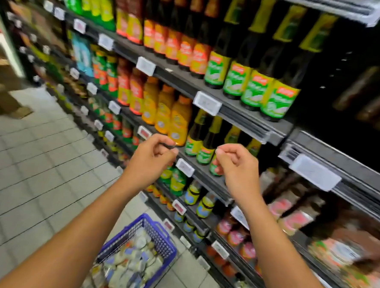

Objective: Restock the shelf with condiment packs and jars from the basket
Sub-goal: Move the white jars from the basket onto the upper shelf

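Straight ahead, two bare forearms reach up in front of a dark grey metal shelf (207, 178) packed with sauce bottles. The left hand (152, 159) has its fingers curled in, with the thumb tip close to the forefinger; nothing shows in its grasp. The right hand (234, 166) is likewise curled into a loose fist and appears to hold nothing.

Just beyond the left hand stand smooth, rounded orange plastic squeeze bottles (179, 123). Between the two hands, further back, are tall dark glass bottles with yellow caps and glossy green labels (203, 144). A small white rectangular price tag (185, 167) clips to the shelf edge between and just below the hands.

Well below both hands, between the forearms, sits a blue plastic mesh basket (154, 233), heaped with crinkly pale condiment packs (130, 265), some with blue patches. Below and to the right of the right hand, lower shelves carry squat jars with pink labels (234, 235), too blurred to read. To the left of the left hand stretches a floor of pale grey square tiles (39, 157).
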`<state>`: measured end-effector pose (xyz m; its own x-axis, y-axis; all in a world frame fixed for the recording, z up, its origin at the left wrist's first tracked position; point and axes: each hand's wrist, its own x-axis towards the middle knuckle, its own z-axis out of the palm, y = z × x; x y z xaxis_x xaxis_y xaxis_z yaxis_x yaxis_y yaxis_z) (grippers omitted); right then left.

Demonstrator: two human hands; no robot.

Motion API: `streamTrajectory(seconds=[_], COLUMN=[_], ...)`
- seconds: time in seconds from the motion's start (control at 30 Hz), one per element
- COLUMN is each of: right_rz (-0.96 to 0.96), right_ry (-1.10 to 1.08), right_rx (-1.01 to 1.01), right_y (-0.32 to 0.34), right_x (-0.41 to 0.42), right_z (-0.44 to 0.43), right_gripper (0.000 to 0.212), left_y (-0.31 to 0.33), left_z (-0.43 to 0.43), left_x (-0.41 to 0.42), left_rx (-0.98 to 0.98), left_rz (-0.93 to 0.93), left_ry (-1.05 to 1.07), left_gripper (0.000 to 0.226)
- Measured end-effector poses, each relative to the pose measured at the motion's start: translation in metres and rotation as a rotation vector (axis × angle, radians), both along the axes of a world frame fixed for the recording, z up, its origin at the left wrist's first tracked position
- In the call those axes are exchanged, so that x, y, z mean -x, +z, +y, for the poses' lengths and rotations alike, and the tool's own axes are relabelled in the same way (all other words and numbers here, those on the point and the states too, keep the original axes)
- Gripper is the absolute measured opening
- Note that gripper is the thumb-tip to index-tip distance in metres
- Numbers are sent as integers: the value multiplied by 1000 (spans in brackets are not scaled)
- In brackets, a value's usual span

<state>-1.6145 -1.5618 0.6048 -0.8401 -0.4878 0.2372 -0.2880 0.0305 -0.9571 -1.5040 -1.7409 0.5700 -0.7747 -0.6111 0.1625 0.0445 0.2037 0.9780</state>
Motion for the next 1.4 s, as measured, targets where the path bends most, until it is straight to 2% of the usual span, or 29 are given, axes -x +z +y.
streamTrajectory(seconds=[0.3,0.63,0.87,0.97,1.1,1.4], right_rz=[-110,-228,-232,-264,-302,-282], right_ry=[299,567,684,710,739,739], right_rx=[-134,-332,-551,-637,-743,-975], right_y=[-61,-148,-245,-290,-352,-515], right_x=[-32,-35,-17,-14,-11,-1], right_z=[-100,-169,-182,-184,-185,-181], right_gripper=[14,4,6,15,12,13], left_y=[-51,-131,-221,-258,-312,-484], left_z=[-58,-78,-63,-57,-54,-27], left_x=[-82,-118,-121,-123,-131,-145], left_rx=[-147,-347,-523,-576,-680,-885], left_rz=[-96,-220,-320,-357,-414,-589], left_ry=[290,601,766,826,869,897], left_gripper=[8,15,11,9,6,9])
